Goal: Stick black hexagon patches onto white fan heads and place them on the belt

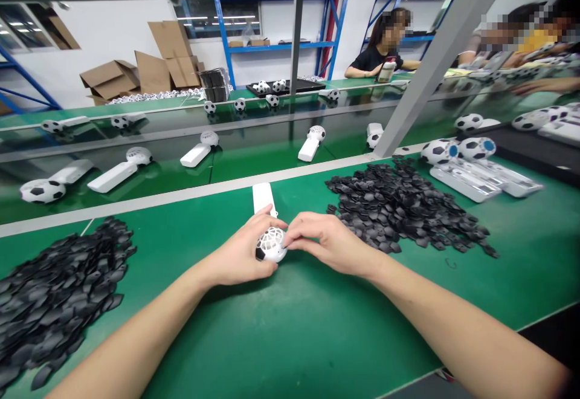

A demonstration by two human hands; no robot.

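My left hand [242,251] is wrapped round the ball-shaped head of a white handheld fan [272,239], patterned like a football with an open lattice on top. Its white handle [263,196] points away from me on the green worktop. At the head's right side, my right hand [324,242] pinches a small black plastic piece, mostly covered by the fingertips. Similar flat black pieces form one heap [399,205] right of the fan and another heap [67,296] at the left.
Beyond a pale rail [181,195], several football fans, such as one white fan [120,169], lie on a green conveyor [254,157]. More finished-looking fans [471,166] lie at right beside a black tray [539,151]. A slanted grey post [421,78] crosses the view; co-workers sit beyond.
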